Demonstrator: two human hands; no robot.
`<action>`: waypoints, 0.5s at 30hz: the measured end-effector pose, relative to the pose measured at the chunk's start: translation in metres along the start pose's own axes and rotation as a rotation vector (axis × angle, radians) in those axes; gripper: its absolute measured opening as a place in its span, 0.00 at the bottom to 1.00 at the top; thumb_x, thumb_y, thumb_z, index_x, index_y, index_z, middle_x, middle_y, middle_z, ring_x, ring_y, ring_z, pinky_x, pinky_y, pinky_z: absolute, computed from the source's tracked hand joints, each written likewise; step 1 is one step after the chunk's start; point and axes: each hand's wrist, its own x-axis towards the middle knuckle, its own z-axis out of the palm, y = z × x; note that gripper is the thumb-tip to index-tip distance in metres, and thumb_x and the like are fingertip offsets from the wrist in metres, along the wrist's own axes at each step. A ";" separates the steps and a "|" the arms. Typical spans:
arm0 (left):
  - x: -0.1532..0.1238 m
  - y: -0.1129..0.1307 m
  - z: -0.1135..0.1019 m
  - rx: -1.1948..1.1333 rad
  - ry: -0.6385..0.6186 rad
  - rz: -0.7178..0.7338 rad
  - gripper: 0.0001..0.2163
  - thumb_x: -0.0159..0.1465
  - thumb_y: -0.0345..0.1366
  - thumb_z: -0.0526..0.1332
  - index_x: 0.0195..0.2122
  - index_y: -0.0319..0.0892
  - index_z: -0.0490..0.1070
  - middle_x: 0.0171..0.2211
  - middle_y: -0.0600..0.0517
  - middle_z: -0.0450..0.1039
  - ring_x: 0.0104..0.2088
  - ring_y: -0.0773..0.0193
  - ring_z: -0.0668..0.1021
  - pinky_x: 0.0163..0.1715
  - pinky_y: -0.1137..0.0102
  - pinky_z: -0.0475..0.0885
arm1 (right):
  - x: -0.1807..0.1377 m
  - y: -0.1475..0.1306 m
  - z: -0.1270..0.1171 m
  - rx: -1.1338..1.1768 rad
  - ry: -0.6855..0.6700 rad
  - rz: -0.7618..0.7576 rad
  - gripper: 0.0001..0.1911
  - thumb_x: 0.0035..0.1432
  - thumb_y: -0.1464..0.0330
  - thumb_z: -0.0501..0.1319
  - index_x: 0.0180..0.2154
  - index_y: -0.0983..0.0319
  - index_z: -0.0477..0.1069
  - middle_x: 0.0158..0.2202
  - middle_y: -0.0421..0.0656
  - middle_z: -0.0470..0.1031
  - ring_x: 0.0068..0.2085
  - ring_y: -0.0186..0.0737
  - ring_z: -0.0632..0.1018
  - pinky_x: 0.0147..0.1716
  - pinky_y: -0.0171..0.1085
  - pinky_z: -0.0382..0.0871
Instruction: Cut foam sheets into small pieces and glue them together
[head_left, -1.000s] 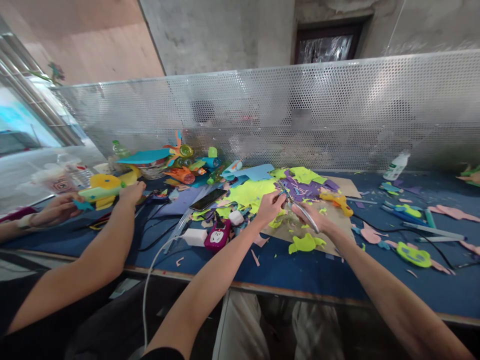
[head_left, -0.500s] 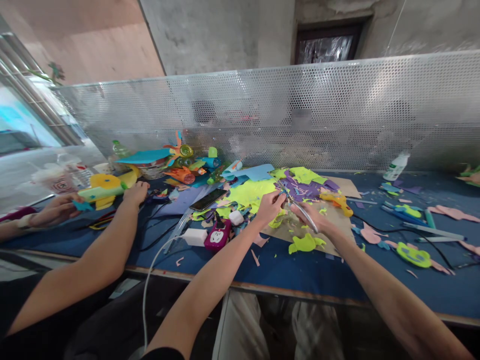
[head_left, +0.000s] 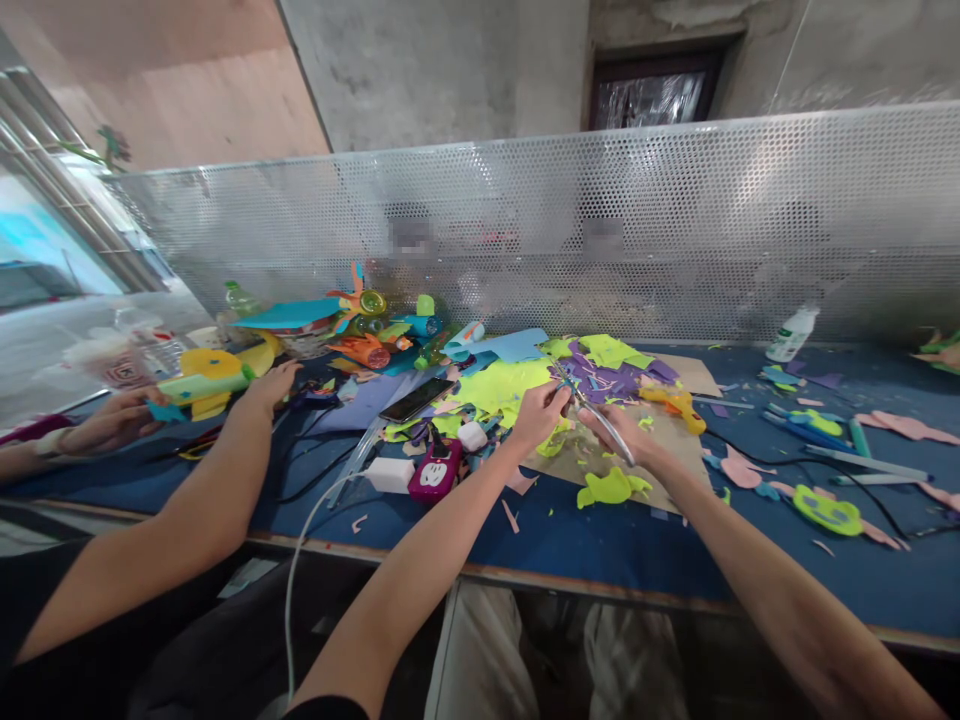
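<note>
My right hand [head_left: 626, 435] grips silver scissors [head_left: 600, 415], with the blades pointing up and left over a brown card sheet [head_left: 664, 455]. My left hand [head_left: 541, 410] pinches a small scrap at the blade tips; I cannot make out its colour. Both hands meet above a heap of yellow-green and purple foam offcuts [head_left: 592, 365]. A yellow-green cut-out shape [head_left: 609, 487] lies just below my right wrist.
A co-worker's arms [head_left: 202, 490] reach in from the left, holding a yellow and green foam craft [head_left: 206, 380]. A phone [head_left: 416, 398], a pink device [head_left: 435, 470], a white charger [head_left: 390, 473] and cables lie left of my hands. Pens and foam figures [head_left: 825, 505] sit right. A perforated metal screen [head_left: 675, 220] backs the blue table [head_left: 585, 540].
My hands and the scissors stay almost still over the card. The co-worker's near hand has shifted slightly and its fingers have spread on the yellow craft.
</note>
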 end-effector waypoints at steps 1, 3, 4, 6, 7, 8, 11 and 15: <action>0.000 0.001 0.000 -0.004 0.001 -0.001 0.21 0.71 0.48 0.50 0.24 0.41 0.63 0.22 0.53 0.65 0.23 0.67 0.67 0.28 0.69 0.62 | 0.000 0.000 0.000 0.001 0.006 -0.006 0.29 0.54 0.39 0.54 0.23 0.58 0.59 0.18 0.33 0.59 0.23 0.33 0.61 0.23 0.36 0.56; 0.000 0.002 0.000 -0.013 0.004 -0.001 0.21 0.70 0.48 0.50 0.24 0.41 0.63 0.22 0.53 0.65 0.23 0.67 0.67 0.28 0.69 0.62 | 0.001 0.000 0.000 0.003 0.027 -0.027 0.28 0.53 0.40 0.56 0.24 0.58 0.60 0.18 0.33 0.59 0.23 0.33 0.62 0.23 0.36 0.58; 0.000 0.003 0.000 -0.017 0.005 -0.002 0.21 0.70 0.47 0.50 0.24 0.41 0.63 0.22 0.53 0.65 0.23 0.67 0.67 0.29 0.70 0.62 | 0.001 0.000 0.000 0.005 0.032 -0.039 0.27 0.53 0.41 0.57 0.25 0.58 0.60 0.19 0.33 0.59 0.23 0.33 0.62 0.23 0.36 0.58; -0.001 0.005 0.000 -0.023 0.003 -0.010 0.21 0.70 0.47 0.50 0.24 0.41 0.62 0.22 0.53 0.64 0.23 0.67 0.67 0.29 0.70 0.63 | 0.002 0.000 -0.001 0.011 0.022 -0.052 0.26 0.51 0.42 0.58 0.26 0.58 0.63 0.18 0.33 0.60 0.22 0.33 0.62 0.23 0.36 0.59; -0.001 0.006 0.000 -0.028 0.001 -0.017 0.21 0.70 0.47 0.50 0.24 0.41 0.62 0.21 0.53 0.64 0.23 0.68 0.67 0.28 0.70 0.63 | 0.002 0.000 -0.002 0.017 0.009 -0.055 0.26 0.51 0.42 0.59 0.27 0.59 0.64 0.19 0.33 0.61 0.22 0.33 0.62 0.22 0.37 0.60; -0.001 0.006 0.000 -0.036 -0.001 -0.023 0.20 0.70 0.47 0.50 0.24 0.41 0.63 0.21 0.54 0.64 0.23 0.68 0.67 0.28 0.70 0.63 | 0.003 0.000 -0.003 0.024 -0.006 -0.057 0.25 0.51 0.43 0.60 0.28 0.59 0.66 0.19 0.34 0.62 0.21 0.34 0.63 0.22 0.37 0.60; -0.001 0.006 0.000 -0.054 -0.013 -0.029 0.20 0.70 0.46 0.51 0.24 0.41 0.64 0.21 0.54 0.63 0.22 0.69 0.67 0.26 0.71 0.62 | 0.003 0.002 -0.005 0.042 -0.021 -0.079 0.22 0.51 0.47 0.62 0.32 0.60 0.71 0.21 0.37 0.68 0.22 0.36 0.66 0.22 0.38 0.62; -0.001 0.005 -0.002 -0.048 -0.033 -0.033 0.19 0.69 0.45 0.52 0.23 0.40 0.65 0.20 0.55 0.62 0.21 0.69 0.66 0.25 0.71 0.61 | 0.002 0.003 -0.007 0.054 -0.029 -0.096 0.21 0.53 0.49 0.62 0.34 0.60 0.73 0.22 0.39 0.70 0.23 0.38 0.69 0.23 0.39 0.65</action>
